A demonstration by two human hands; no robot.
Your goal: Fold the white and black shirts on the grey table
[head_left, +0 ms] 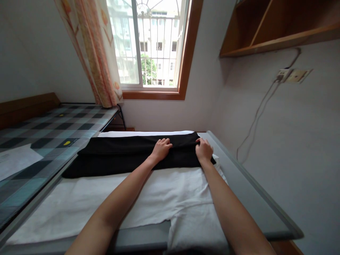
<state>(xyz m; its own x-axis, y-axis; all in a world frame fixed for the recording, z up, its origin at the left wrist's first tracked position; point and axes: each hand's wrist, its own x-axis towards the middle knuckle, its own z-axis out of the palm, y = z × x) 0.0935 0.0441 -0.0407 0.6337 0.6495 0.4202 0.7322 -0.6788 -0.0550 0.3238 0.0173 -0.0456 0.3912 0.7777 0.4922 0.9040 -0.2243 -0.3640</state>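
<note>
A black garment, folded into a long strip, lies across a white shirt spread on a grey table. My left hand has its fingers curled on the upper layer of the black cloth, right of its middle. Near the right end of the strip, my right hand pinches the edge of the same cloth. One short sleeve of the white shirt hangs toward the table's front edge.
On the left stands a bed with a checkered cover and a white paper. Behind are a curtain and window. A wooden shelf and a socket with cables are on the right wall.
</note>
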